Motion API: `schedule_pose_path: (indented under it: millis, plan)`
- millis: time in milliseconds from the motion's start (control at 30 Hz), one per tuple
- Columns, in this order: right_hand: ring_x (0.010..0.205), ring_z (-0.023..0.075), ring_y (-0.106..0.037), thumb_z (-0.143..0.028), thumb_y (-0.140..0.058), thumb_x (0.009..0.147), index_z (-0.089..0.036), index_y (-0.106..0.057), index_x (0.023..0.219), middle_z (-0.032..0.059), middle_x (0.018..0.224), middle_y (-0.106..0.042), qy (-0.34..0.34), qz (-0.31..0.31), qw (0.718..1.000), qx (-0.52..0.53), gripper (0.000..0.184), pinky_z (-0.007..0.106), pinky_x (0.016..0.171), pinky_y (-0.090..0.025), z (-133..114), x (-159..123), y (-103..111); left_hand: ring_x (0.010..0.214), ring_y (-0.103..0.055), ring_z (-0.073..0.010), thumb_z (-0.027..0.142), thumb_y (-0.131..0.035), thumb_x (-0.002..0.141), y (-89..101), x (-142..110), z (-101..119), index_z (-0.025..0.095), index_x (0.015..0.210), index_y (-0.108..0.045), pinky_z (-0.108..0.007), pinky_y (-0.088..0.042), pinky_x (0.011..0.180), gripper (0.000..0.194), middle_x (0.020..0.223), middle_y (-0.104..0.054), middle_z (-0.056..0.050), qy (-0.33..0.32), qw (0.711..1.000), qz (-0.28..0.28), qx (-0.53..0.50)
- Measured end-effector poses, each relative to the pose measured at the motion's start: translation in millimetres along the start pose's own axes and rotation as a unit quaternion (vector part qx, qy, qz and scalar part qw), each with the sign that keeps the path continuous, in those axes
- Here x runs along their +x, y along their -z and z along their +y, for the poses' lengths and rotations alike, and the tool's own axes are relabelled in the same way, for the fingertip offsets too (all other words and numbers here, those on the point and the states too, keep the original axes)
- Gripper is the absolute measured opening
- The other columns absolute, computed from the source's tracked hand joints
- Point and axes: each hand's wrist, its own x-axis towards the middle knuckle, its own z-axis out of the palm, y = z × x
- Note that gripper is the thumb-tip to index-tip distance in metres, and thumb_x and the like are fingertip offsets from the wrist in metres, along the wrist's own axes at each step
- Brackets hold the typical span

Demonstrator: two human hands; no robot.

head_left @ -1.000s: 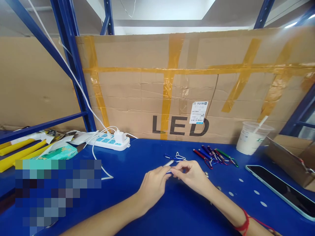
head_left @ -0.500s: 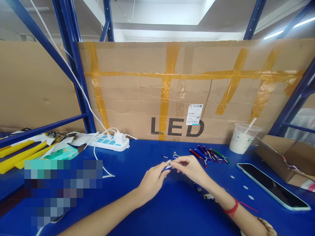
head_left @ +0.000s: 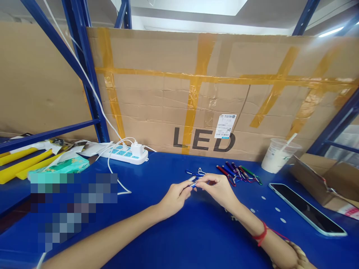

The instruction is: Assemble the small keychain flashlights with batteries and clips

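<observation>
My left hand (head_left: 174,197) and my right hand (head_left: 217,188) meet over the blue table (head_left: 196,239), fingertips pinched together on a small blue keychain flashlight (head_left: 192,183) with a silver end. The left hand grips its body, the right pinches its tip. Just beyond the fingers lies a blue carabiner clip with a metal ring (head_left: 195,172). A cluster of several red, purple and green keychain flashlights (head_left: 238,173) lies to the right of my right hand.
A taped cardboard wall marked LED (head_left: 202,140) stands behind. A white power strip (head_left: 127,154) with cables sits at the left, a plastic cup with straw (head_left: 276,155), a phone (head_left: 305,213) and a cardboard box (head_left: 328,181) at the right. Yellow rolls (head_left: 19,166) lie far left.
Both hands stay pinched on the small flashlight with only slight finger movement. The camera view has shifted a little.
</observation>
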Motion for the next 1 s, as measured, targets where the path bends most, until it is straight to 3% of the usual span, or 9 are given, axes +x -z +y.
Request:
schedule_pose_path:
  millis: [167,367,500,700,1000]
  plan:
    - [0.063,-0.0049,-0.045,-0.070,-0.052,0.073,0.001,-0.063,0.081,0.0074,0.079,-0.048,-0.032,-0.038,0.999,0.006,0.072,-0.004,0.057,-0.038,1.8,1.4,-2.5,0.062,-0.048,-0.0099,0.029,-0.033,0.089,2.7,-1.1,2.4,0.013,0.095,-0.061,-0.021,-0.041,0.066,0.032,0.067,-0.054,-0.002,-0.033,0.996,0.034,0.081]
    - [0.058,-0.0039,-0.044,-0.077,-0.046,0.074,0.004,-0.061,0.087,0.0088,0.078,-0.047,-0.055,-0.081,0.995,-0.006,0.083,-0.002,0.053,-0.037,14.7,4.0,-1.0,0.071,-0.057,-0.0114,0.023,-0.039,0.086,0.4,-1.0,0.3,0.018,0.109,-0.059,-0.021,-0.045,0.069,0.031,0.090,-0.062,-0.004,-0.011,0.990,0.069,0.119]
    - [0.059,-0.0057,-0.044,-0.069,-0.047,0.079,0.002,-0.062,0.085,0.0068,0.080,-0.048,-0.027,-0.065,0.997,-0.045,0.072,-0.003,0.054,-0.035,18.9,4.7,2.6,0.079,-0.059,-0.0134,0.026,-0.041,0.086,0.2,0.3,-0.9,0.022,0.104,-0.060,-0.022,-0.046,0.071,0.027,0.097,-0.063,-0.002,0.024,0.988,0.060,0.139]
    - [0.063,-0.0098,-0.041,-0.048,-0.048,0.089,-0.008,-0.066,0.094,0.0018,0.089,-0.048,0.005,-0.031,0.994,-0.104,0.044,-0.006,0.053,-0.026,16.4,3.7,4.8,0.073,-0.061,-0.0118,0.032,-0.042,0.086,0.9,2.0,-1.5,0.025,0.102,-0.058,-0.021,-0.045,0.070,0.023,0.090,-0.066,0.002,0.053,0.986,0.064,0.141]
    - [0.058,-0.0096,-0.043,-0.041,-0.048,0.090,-0.008,-0.065,0.101,0.0011,0.093,-0.048,-0.003,-0.055,0.995,-0.088,0.038,-0.005,0.054,-0.031,16.2,7.6,7.2,0.072,-0.062,-0.0132,0.034,-0.041,0.086,2.4,3.8,1.6,0.026,0.100,-0.056,-0.023,-0.040,0.067,0.022,0.075,-0.065,0.004,0.077,0.984,0.063,0.149]
